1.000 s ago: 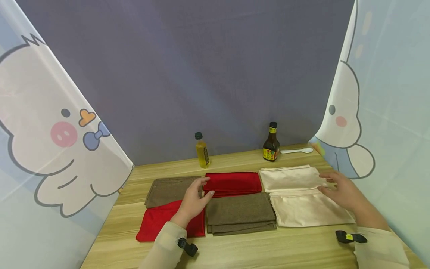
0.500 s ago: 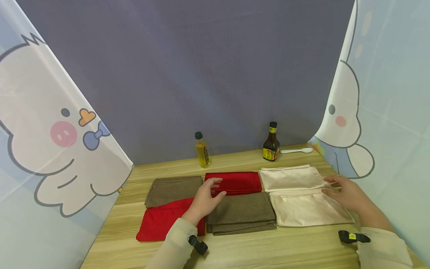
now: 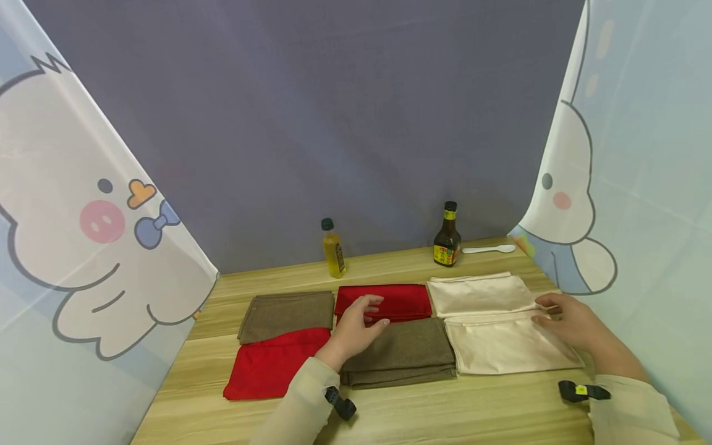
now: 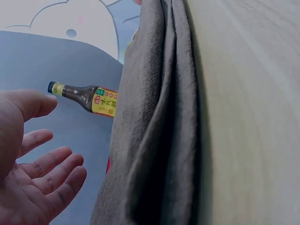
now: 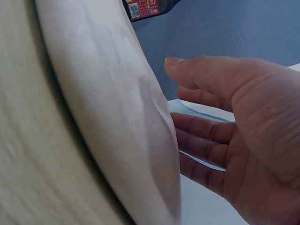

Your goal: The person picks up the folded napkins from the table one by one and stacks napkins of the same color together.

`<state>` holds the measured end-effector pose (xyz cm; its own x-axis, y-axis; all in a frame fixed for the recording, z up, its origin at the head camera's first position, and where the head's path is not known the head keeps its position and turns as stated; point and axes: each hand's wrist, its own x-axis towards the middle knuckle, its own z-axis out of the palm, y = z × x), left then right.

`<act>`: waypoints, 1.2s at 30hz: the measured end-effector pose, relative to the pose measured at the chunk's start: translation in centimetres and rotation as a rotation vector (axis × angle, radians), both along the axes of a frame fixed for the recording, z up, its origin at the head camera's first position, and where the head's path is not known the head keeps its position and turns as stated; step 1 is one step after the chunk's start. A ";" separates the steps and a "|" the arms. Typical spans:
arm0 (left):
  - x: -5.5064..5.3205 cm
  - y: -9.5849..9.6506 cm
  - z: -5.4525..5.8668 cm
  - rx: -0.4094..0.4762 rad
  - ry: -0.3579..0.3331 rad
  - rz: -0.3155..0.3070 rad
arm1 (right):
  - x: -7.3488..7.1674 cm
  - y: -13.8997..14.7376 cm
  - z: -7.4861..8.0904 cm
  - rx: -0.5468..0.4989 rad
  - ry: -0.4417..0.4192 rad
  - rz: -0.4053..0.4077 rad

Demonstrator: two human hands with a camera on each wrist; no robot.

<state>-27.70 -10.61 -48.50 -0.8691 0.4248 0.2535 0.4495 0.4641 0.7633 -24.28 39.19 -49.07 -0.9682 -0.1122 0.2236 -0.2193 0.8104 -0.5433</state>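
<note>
My left hand point(image 3: 356, 327) hovers over the seam between the folded red cloth point(image 3: 406, 300) at the back middle and the folded brown cloth point(image 3: 406, 346) before it. Its thumb and fingers are spread apart and hold nothing, as the left wrist view also shows. On the right, my right hand point(image 3: 573, 321) is beside the right ends of two folded cream cloths, the back one point(image 3: 478, 295) and the front one point(image 3: 512, 346). In the right wrist view its relaxed fingers point(image 5: 206, 145) hang near the cream cloth's edge, with nothing gripped; contact is unclear.
Another brown cloth point(image 3: 286, 315) and a red cloth point(image 3: 272, 368) lie folded at the left. Behind the cloths stand a yellow oil bottle point(image 3: 334, 250) and a dark sauce bottle point(image 3: 447, 238), with a white spoon point(image 3: 489, 249) beside it. Printed curtains flank the wooden table point(image 3: 411, 414).
My left hand has moved rightward from the left cloths to above the middle ones. The right hand has shifted only slightly rightward. The cloths look unmoved.
</note>
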 end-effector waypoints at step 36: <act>-0.4 7.5 -0.4 -0.058 -0.104 -0.106 | 0.2 0.7 -0.4 0.010 -0.068 -0.026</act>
<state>-28.12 -3.07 -48.89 -0.8386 0.5272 0.1369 0.4186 0.4629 0.7813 -24.07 39.92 -49.52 -0.9838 -0.0888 0.1560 -0.1610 0.8207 -0.5483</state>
